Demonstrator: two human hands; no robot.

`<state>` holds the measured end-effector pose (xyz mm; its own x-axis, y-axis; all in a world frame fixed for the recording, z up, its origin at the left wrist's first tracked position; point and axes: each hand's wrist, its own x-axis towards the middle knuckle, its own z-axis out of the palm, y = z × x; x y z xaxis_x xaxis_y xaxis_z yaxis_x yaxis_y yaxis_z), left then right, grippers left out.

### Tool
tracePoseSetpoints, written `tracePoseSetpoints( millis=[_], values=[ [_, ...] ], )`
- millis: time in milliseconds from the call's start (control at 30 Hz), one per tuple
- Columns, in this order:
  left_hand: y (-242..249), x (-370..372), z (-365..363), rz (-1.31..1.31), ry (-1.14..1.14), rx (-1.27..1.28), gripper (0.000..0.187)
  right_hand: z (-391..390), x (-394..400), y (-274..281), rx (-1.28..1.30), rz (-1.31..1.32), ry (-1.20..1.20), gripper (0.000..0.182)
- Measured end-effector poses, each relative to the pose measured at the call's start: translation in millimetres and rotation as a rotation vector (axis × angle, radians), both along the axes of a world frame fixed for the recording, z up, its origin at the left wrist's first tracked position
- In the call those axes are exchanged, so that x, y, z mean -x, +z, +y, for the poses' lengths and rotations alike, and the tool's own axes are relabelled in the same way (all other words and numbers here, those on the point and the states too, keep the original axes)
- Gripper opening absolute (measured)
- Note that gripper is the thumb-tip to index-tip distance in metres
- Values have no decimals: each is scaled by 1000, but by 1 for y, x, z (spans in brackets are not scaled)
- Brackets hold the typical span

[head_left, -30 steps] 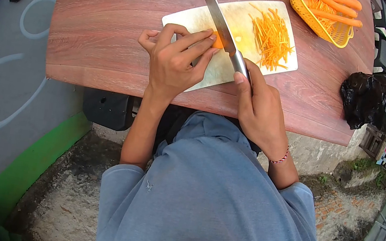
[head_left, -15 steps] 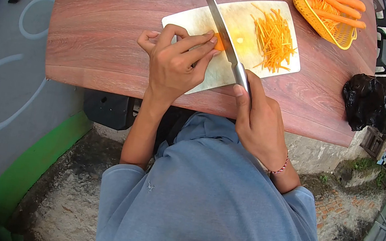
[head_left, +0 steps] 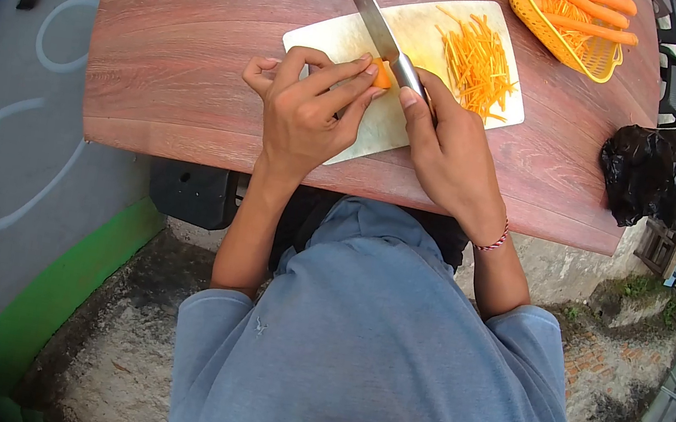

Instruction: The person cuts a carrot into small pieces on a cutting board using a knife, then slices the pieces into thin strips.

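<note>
My left hand [head_left: 313, 112] pinches a short piece of carrot [head_left: 384, 76] down on the white cutting board [head_left: 327, 39], fingertips at its left side. In my right hand [head_left: 455, 145] is the handle of a large kitchen knife [head_left: 371, 15]. Its blade points away to the upper left, and the part near the handle lies right beside the carrot piece. A pile of thin carrot strips [head_left: 479, 65] rests on the right part of the board.
A yellow plastic basket [head_left: 580, 59] with whole carrots [head_left: 592, 12] and more strips stands at the far right of the wooden table [head_left: 197, 44]. Past the table's right edge is a black plastic bag [head_left: 652, 177]. Below the table is a dark stool [head_left: 192, 193].
My right hand has pushed the knife forward and to the left, so the handle end is now by the carrot piece. My left hand holds nearly the same place.
</note>
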<state>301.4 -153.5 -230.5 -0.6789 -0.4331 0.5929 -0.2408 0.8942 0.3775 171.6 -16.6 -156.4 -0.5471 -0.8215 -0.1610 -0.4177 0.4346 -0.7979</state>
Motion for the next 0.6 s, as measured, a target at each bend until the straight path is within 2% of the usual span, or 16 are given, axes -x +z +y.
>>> tracePoseSetpoints(
  millis=[267,600],
  values=[
    [-4,2,-2,39,-13,30,18,22,-6,14,-35,-65,-29,32],
    [-4,1,-1,34,-4,26,16,32,-23,15,-66,-22,-22,32]
  ],
)
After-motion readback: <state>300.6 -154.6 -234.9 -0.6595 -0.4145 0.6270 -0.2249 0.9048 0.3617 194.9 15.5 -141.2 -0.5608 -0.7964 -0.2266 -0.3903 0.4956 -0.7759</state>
